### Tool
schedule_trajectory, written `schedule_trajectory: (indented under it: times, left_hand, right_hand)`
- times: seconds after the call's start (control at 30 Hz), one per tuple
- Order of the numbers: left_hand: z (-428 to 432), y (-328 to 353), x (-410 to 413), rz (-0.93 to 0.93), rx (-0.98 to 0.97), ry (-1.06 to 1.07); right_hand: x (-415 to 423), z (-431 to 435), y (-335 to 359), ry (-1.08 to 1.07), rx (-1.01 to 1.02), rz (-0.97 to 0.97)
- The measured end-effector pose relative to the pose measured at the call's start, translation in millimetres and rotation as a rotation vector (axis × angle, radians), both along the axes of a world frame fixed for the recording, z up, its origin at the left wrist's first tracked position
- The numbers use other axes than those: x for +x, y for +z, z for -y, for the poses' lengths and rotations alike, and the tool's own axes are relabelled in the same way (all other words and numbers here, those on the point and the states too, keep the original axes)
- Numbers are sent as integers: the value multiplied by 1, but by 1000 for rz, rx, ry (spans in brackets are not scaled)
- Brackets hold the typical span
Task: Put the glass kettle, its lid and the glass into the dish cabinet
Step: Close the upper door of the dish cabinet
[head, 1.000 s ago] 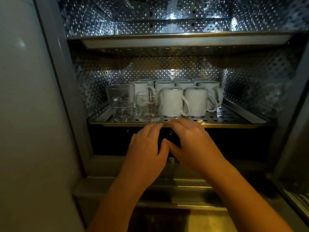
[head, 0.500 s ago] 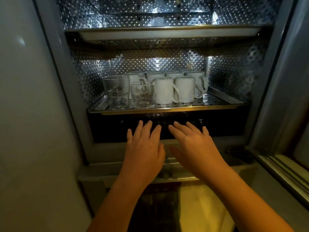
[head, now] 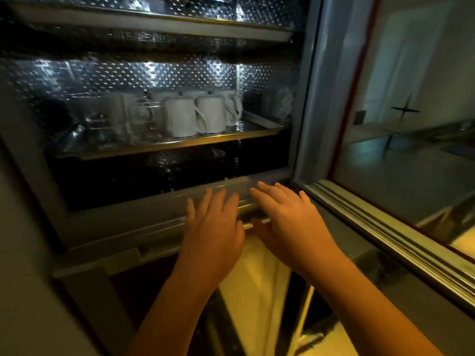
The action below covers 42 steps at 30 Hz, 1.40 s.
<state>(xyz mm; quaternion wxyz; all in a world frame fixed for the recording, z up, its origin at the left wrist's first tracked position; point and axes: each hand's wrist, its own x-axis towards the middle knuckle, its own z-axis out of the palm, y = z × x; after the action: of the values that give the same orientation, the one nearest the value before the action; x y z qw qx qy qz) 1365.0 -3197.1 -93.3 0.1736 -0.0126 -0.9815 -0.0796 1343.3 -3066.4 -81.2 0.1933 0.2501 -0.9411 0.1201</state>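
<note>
Glass is what matters here: two clear tumblers (head: 144, 122) stand on the perforated steel shelf (head: 164, 146) of the dish cabinet (head: 305, 104), at its left end, just beside a block of upturned white mugs (head: 195, 116). The picture is smeared by motion on that side, so I cannot tell which tumbler is the task's glass, and a darker rounded shape at the far left may be the kettle, though that is only a guess; no lid shows anywhere. Thin-walled glass of this sort should be light, stiff and brittle, slick if damp, and apt to chip against the mugs or ring on the metal. A tumbler is best taken round the lower wall with fingers and thumb opposed, not pinched at the rim; a glass kettle would want its handle in one hand and the other under the base, its lid carried apart.

Below the shelf, the left hand (head: 213, 227) and the right hand (head: 290, 222) lie side by side, palms down, fingers spread flat, over the cabinet's lower sill (head: 154, 222). Each grip is slack and open, holding nothing. To the right the glazed door (head: 401, 140) stands swung out, its bottom rail close by the right hand
</note>
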Motion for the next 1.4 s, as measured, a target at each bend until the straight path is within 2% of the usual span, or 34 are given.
schedule_trajectory:
  times: [0.13,0.27,0.37,0.57,0.7,0.83,1.0,1.17,1.4]
  left_hand:
    - [-34,1,12,8,20,-72]
    - [-67,1,24,-4,3,-105]
    - [-91,-1,35,0,20,-127]
    - [-135,-2,62,21,58,-147]
    - [-159,-2,81,35,51,-146]
    - [-176,-4,101,25,43,-155]
    - [-190,-4,124,13,42,-195]
    - [-192,6,142,-15,28,-249]
    - [-202,17,164,-41,3,-398]
  right_hand:
    - [13,-34,-1,-62,55,-22]
    - [25,-64,0,-64,-14,-76]
    - [35,-87,-4,-54,25,22]
    - [50,-126,-14,-20,-117,115]
    - [65,-156,-25,-92,-34,-113]
    - [92,-176,-25,-63,-13,-184]
    - [118,-188,-23,-103,1,-198]
    - [147,-192,-11,-152,34,-47]
    - [170,-216,-8,-170,-85,-126]
